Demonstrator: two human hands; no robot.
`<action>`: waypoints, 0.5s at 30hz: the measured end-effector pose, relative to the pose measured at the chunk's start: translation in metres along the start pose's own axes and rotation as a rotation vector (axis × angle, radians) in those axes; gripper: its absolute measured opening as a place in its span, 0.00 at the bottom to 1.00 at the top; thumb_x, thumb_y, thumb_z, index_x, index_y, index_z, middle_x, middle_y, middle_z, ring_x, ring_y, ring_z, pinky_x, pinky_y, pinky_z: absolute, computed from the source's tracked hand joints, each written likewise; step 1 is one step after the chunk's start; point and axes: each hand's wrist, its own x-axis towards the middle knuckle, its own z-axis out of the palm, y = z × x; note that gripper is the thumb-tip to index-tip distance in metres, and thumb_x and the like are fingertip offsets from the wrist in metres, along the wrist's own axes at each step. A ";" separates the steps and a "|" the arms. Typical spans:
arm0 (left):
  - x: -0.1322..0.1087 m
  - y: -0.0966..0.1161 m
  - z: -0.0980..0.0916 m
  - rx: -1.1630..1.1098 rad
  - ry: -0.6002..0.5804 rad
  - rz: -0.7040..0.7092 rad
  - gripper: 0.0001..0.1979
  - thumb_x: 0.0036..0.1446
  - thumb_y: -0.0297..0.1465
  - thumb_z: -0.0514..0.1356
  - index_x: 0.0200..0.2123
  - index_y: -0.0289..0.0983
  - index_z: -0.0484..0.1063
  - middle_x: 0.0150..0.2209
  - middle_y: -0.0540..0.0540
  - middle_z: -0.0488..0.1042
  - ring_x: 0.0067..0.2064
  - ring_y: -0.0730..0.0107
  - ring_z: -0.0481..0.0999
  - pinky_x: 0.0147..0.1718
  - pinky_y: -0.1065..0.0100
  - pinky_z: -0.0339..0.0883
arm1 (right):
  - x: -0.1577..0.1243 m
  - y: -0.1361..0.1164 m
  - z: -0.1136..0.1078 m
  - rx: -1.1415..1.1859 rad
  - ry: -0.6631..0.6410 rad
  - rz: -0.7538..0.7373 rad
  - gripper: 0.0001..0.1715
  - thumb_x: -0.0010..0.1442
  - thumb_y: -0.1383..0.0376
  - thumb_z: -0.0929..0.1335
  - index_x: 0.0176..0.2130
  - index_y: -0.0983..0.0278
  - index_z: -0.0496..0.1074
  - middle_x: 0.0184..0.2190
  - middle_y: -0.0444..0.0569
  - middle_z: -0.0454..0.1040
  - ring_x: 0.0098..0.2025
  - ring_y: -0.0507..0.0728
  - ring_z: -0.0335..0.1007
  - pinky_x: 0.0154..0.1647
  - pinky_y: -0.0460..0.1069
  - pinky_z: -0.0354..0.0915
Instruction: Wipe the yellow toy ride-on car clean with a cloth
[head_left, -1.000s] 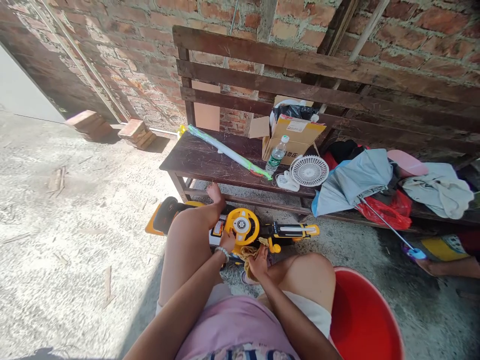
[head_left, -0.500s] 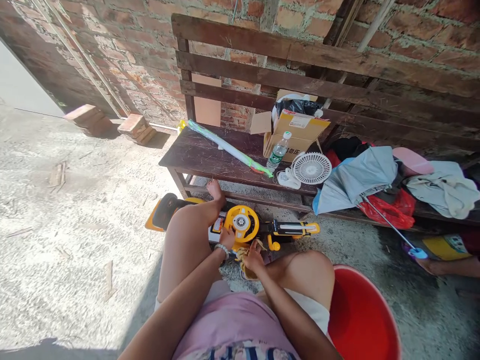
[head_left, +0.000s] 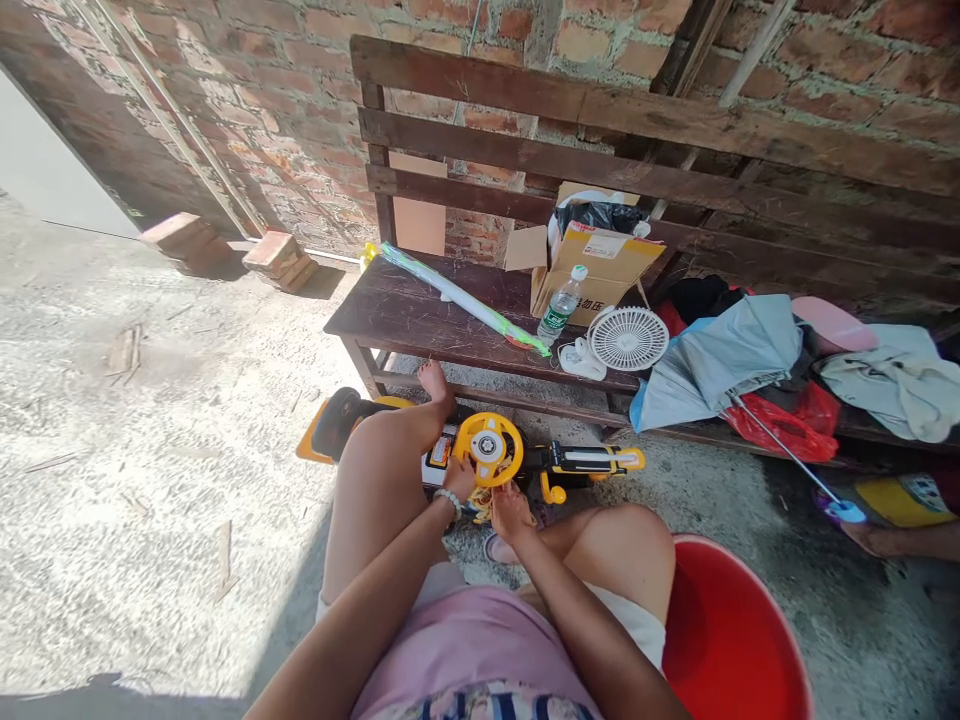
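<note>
A yellow-and-black ride-on toy (head_left: 592, 459) with an arm-like front part lies between my legs. Its yellow steering wheel (head_left: 517, 455) has a white hub. My left hand (head_left: 460, 478), with a beaded bracelet at the wrist, is closed at the wheel's lower left rim. Just below the wheel, my right hand (head_left: 511, 512) is closed on a crumpled yellowish cloth (head_left: 480, 505) and presses it against the toy's near side. My right fingertips are partly hidden under the rim. One bare foot (head_left: 433, 380) rests beyond the toy.
A dark wooden bench (head_left: 360, 310) stands ahead, bearing a cardboard box (head_left: 619, 258), a water bottle (head_left: 559, 310), a white fan (head_left: 628, 338) and a folded umbrella (head_left: 727, 350). A red bucket (head_left: 735, 620) is by my right knee. Another person's hand (head_left: 874, 540) shows at far right.
My right hand has moved in under the steering wheel with the cloth, which hangs less below it now. My left hand stays at the wheel. The view has shifted slightly.
</note>
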 end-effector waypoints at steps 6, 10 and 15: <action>-0.001 0.003 -0.001 -0.020 -0.012 -0.074 0.20 0.69 0.43 0.65 0.57 0.37 0.76 0.57 0.41 0.78 0.54 0.59 0.80 0.53 0.56 0.79 | -0.024 0.019 0.020 0.008 0.009 0.093 0.34 0.57 0.72 0.69 0.62 0.60 0.73 0.59 0.59 0.76 0.55 0.65 0.78 0.55 0.54 0.73; -0.002 0.002 -0.002 -0.022 -0.013 -0.087 0.21 0.69 0.43 0.65 0.57 0.37 0.76 0.57 0.42 0.78 0.54 0.59 0.80 0.53 0.56 0.79 | -0.025 0.043 0.028 0.421 0.200 0.412 0.22 0.53 0.65 0.70 0.49 0.62 0.76 0.50 0.58 0.80 0.51 0.66 0.80 0.52 0.57 0.76; 0.001 -0.002 -0.001 -0.037 0.012 -0.094 0.20 0.69 0.43 0.66 0.58 0.38 0.76 0.58 0.41 0.77 0.56 0.59 0.79 0.54 0.56 0.78 | -0.011 0.070 0.021 0.792 0.422 0.589 0.13 0.57 0.52 0.66 0.36 0.57 0.72 0.29 0.53 0.79 0.40 0.68 0.81 0.37 0.57 0.76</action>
